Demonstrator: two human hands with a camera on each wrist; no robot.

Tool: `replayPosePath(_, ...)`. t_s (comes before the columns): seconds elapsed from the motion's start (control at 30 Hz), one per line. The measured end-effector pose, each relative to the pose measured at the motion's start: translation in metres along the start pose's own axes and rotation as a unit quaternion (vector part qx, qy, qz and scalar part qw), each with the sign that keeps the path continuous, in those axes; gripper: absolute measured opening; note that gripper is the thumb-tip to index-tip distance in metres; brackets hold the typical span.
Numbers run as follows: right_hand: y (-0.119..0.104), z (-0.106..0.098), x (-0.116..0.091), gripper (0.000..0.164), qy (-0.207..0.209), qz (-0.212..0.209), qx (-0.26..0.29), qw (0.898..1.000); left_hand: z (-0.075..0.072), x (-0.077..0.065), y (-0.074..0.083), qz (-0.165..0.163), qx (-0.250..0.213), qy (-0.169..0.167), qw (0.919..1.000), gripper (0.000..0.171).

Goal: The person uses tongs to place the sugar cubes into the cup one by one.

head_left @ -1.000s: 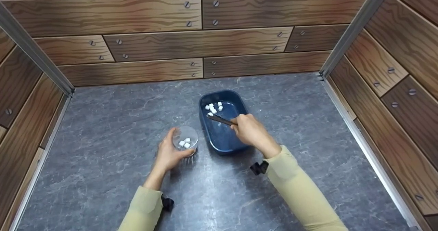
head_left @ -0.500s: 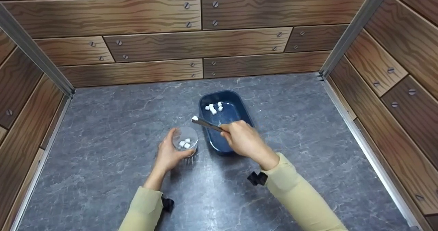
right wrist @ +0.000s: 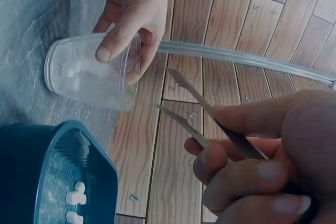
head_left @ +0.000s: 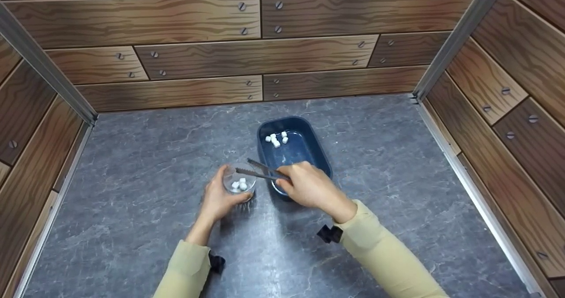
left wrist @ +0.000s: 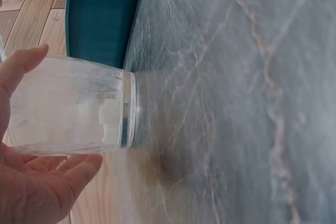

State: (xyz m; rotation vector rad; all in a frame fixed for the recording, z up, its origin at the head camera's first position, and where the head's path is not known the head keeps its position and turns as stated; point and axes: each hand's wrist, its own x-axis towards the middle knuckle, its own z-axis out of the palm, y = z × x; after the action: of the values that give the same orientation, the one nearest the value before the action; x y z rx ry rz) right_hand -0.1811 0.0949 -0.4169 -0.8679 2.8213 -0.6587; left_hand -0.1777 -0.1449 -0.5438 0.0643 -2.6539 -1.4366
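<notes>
A clear plastic cup (head_left: pixel 239 174) stands on the grey marbled surface, with several small white cubes (head_left: pixel 240 184) at its bottom. My left hand (head_left: pixel 219 197) grips the cup's side, thumb nearest me and fingers round the far side, as the left wrist view also shows of the cup (left wrist: pixel 68 106). My right hand (head_left: pixel 309 185) holds metal tongs (head_left: pixel 260 174) with toothed tips. The tips are spread apart over the cup's rim, nothing between them; in the right wrist view the tongs (right wrist: pixel 194 95) show the gap plainly.
A dark blue rectangular tub (head_left: pixel 318 148) stands right of the cup, below the right hand. Several white cubes (head_left: pixel 276 140) lie at its far left end. Wood-patterned walls (head_left: pixel 198 59) close off the back and both sides.
My right hand has moved left from the tub to the cup with the tongs. The white cube they pinched has been let go, and the pile in the cup has changed. The left hand stays put.
</notes>
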Motion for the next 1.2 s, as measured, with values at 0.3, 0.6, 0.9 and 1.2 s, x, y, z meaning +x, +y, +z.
replayPosePath(0.3,0.017,-0.008,0.005,0.019,0.041,0.053,0.029,0.997,0.000,-0.001,0.000,0.004,0.001,-0.006,1.0000,0.095)
replayPosePath(0.6,0.040,-0.014,0.016,0.035,0.046,0.108,0.027,0.993,0.000,-0.001,0.000,0.007,0.002,-0.002,1.0000,0.094)
replayPosePath(0.9,0.059,-0.008,0.029,0.041,0.038,0.153,0.022,0.987,0.001,-0.001,-0.001,0.009,0.001,0.002,1.0000,0.094)
replayPosePath(1.2,0.070,-0.002,0.036,0.041,0.037,0.171,0.027,0.984,0.000,-0.001,0.000,0.006,-0.001,-0.005,1.0000,0.094)
